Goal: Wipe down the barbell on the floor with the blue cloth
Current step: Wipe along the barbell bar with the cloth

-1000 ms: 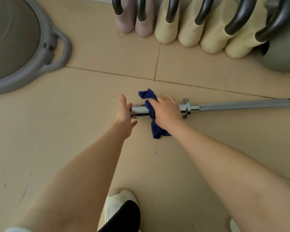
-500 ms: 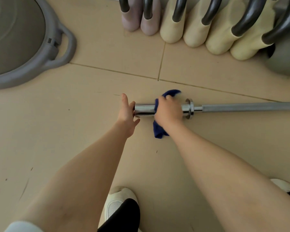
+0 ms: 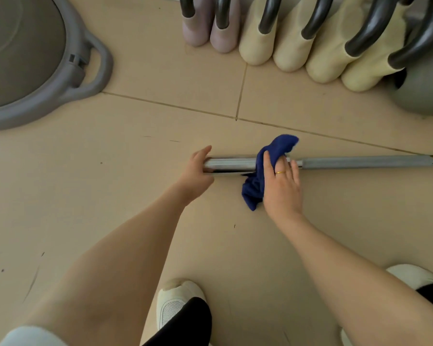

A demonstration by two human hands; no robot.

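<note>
Nearest the camera, two white shoes stood on the tan tiled floor, one shoe between the forearms and the other shoe outside the right forearm. Both bare forearms reached forward and down to the barbell, which lay across the floor from the left fingers out past the right edge of the view.

The left hand rested at the bar's chrome end, its fingers held loosely together and lightly bent over the tip, thumb low near the floor; whether they closed round the metal could not be told. The chrome sleeve ran from those fingers straight to the right hand.

The right hand lay flat over the blue cloth, fingers straight and slightly spread, pressing the cloth down on the bar where the sleeve met the thinner grey shaft. A gold ring showed on one finger. The cloth draped over the bar: one bunched end stuck out beyond the fingertips, the other trailed on the floor beside the heel of the hand.

Well beyond the fingers, a row of kettlebells with dark handles stood along the far edge, two pinkish and the others cream. Far off to the left of the left hand sat a grey round balance trainer with a loop handle.
</note>
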